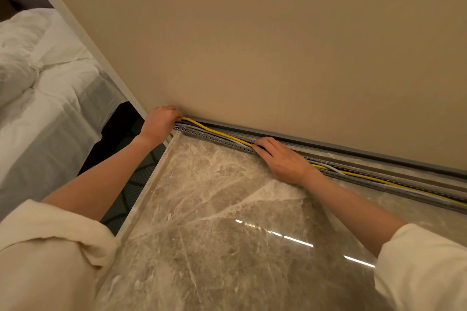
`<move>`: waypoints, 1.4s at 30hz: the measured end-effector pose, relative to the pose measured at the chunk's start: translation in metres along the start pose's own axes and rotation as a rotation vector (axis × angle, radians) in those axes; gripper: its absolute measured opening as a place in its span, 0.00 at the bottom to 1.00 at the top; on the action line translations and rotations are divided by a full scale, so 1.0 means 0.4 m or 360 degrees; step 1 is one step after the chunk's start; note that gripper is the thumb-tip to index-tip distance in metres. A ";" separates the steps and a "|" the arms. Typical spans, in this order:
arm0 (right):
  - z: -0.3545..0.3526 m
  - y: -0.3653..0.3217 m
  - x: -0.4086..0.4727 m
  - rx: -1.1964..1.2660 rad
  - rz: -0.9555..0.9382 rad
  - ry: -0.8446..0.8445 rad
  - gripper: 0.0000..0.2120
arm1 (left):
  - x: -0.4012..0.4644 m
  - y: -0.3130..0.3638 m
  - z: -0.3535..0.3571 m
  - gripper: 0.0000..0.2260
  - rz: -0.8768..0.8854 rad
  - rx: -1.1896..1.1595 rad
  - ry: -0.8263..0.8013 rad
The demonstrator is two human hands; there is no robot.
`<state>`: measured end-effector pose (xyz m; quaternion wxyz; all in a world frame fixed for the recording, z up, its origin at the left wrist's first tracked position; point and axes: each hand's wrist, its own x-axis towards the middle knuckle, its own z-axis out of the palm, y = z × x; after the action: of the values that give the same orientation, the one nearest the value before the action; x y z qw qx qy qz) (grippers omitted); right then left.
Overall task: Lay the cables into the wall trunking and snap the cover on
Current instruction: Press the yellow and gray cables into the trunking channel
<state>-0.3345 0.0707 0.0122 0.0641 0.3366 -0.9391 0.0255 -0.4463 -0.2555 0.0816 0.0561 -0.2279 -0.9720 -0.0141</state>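
Trunking [341, 171] along wall [252, 45] behind countertop [214, 209]; cables [214, 131] inside; bed [38, 83] left.

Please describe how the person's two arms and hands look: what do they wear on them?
Both hands are bare: the left hand and the right hand carry no gloves, and no rings or watch can be seen. The forearms are uncovered. Each arm has a thick, soft, cream-white sleeve, like a bathrobe, pushed up: the left sleeve and the right sleeve.
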 end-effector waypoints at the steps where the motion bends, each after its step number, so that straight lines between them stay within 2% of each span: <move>1: 0.000 0.000 0.001 0.0000 0.0000 -0.0006 0.27 | -0.002 0.003 0.003 0.09 -0.0031 -0.0038 0.0039; 9: -0.002 -0.004 0.005 0.0022 0.0032 -0.0060 0.27 | -0.051 0.019 0.048 0.11 -0.0088 -0.0132 0.0227; 14: -0.008 -0.017 0.014 0.0016 0.0122 -0.0024 0.24 | -0.075 0.032 0.066 0.12 -0.0233 -0.0318 0.0208; 19: -0.016 -0.067 0.021 0.0011 0.0370 -0.0010 0.23 | -0.106 0.047 0.065 0.21 -0.0173 -0.0175 -0.0033; 25: -0.044 -0.082 0.019 -0.0183 0.0425 -0.0069 0.19 | -0.096 0.077 0.033 0.27 -0.0257 0.0079 -0.0333; 29: -0.064 -0.075 -0.015 -0.0220 0.0405 -0.0152 0.29 | -0.100 0.130 0.016 0.29 -0.0343 0.0102 -0.0482; 33: -0.093 -0.056 -0.102 -0.0140 0.0507 -0.0094 0.36 | -0.125 0.214 0.019 0.27 -0.0292 0.0041 -0.0362; 42: -0.126 0.026 -0.445 -0.0057 0.1007 -0.0029 0.32 | -0.145 0.447 0.009 0.24 0.0024 -0.0131 -0.0211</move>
<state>-0.1999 0.1954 0.0377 0.0504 0.0267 -0.9981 0.0246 -0.3157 -0.1208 0.0715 -0.0177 -0.2378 -0.9704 -0.0385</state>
